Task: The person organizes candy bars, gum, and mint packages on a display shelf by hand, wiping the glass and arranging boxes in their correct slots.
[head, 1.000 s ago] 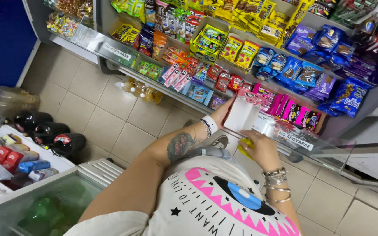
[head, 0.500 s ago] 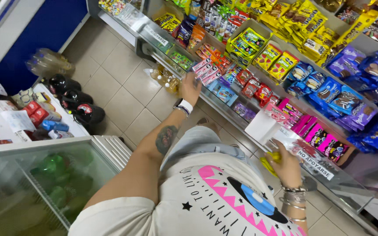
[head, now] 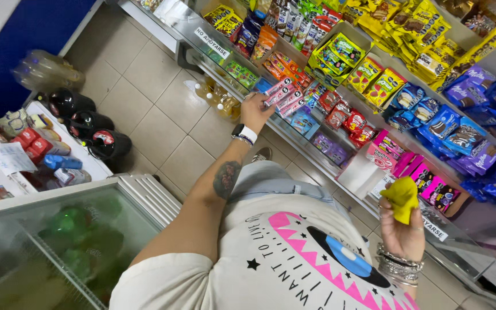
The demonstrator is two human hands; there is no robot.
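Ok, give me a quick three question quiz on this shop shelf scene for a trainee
1. True or false: the left hand touches the pink packets on the shelf.
2. What does the right hand hold? A) white box B) yellow cloth C) bottle
3. Fill in: dark bottles stand on the tiled ____.

Key: 1 true; 2 B; 3 floor.

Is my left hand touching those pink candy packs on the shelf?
Touching. The head view shows the left hand with its fingers closed around the pink candy packs, no gap between them.
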